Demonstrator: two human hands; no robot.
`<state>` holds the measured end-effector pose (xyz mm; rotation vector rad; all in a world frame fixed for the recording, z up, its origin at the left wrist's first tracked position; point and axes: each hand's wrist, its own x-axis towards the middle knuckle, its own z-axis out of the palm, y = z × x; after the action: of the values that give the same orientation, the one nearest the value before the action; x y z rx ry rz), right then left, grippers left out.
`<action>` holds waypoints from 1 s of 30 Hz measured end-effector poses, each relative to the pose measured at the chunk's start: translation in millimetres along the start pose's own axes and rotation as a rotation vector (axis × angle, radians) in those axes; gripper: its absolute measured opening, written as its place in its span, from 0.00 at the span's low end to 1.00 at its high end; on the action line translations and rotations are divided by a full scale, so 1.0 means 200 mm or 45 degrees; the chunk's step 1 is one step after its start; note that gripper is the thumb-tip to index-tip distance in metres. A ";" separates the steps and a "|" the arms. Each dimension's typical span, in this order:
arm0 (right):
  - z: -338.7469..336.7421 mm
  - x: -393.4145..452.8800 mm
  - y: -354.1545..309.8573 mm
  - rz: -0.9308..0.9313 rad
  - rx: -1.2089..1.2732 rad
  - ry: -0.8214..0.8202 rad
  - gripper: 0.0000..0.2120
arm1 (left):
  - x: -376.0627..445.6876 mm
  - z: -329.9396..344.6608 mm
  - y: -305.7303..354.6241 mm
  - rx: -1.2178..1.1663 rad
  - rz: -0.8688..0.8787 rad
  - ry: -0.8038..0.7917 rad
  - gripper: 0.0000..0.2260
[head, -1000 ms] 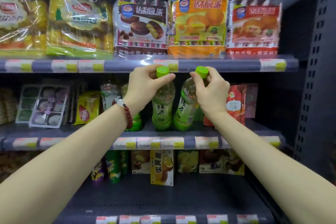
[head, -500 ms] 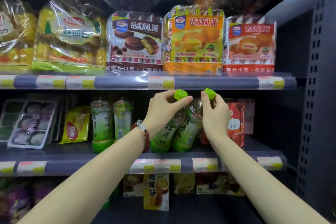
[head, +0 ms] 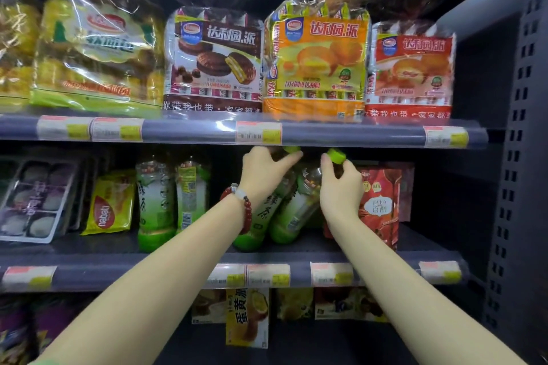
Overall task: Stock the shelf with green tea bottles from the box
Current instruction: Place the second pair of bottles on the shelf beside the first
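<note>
Two green tea bottles lean to the right on the middle shelf (head: 296, 249). My left hand (head: 264, 170) grips the neck of the left bottle (head: 262, 216), just under its green cap (head: 292, 149). My right hand (head: 341, 187) grips the neck of the right bottle (head: 296, 210) below its green cap (head: 336, 155). Both caps nearly touch the shelf rail above. Two more green tea bottles (head: 155, 201) stand upright to the left. The box is out of view.
A red snack pack (head: 382, 201) stands right of my right hand. A yellow wafer bag (head: 111, 204) and a mochi tray (head: 35, 198) sit at left. Cake bags (head: 317, 65) fill the shelf above. A perforated shelf upright (head: 522, 157) bounds the right.
Both hands have pushed the two bottles deeper onto the middle shelf, tilting them to the right. The camera view has shifted upward and closer to the shelves.
</note>
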<state>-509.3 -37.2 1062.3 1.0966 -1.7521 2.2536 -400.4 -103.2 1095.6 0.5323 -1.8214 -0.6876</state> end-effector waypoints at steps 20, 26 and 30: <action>0.27 -0.09 0.32 0.098 -0.248 -0.674 0.30 | -0.25 -0.14 -0.56 0.309 -0.466 -0.066 0.29; 0.30 -0.10 0.32 0.018 -0.300 -0.557 0.29 | -0.20 -0.11 -0.54 0.250 -0.507 0.002 0.27; 0.32 -0.09 0.32 0.014 -0.303 -0.539 0.27 | -0.15 -0.10 -0.54 0.227 -0.554 0.013 0.25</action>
<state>-495.5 -109.5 1005.1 1.5942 -2.1074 1.8472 -367.6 -166.9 1006.8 1.0685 -1.7822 -0.8118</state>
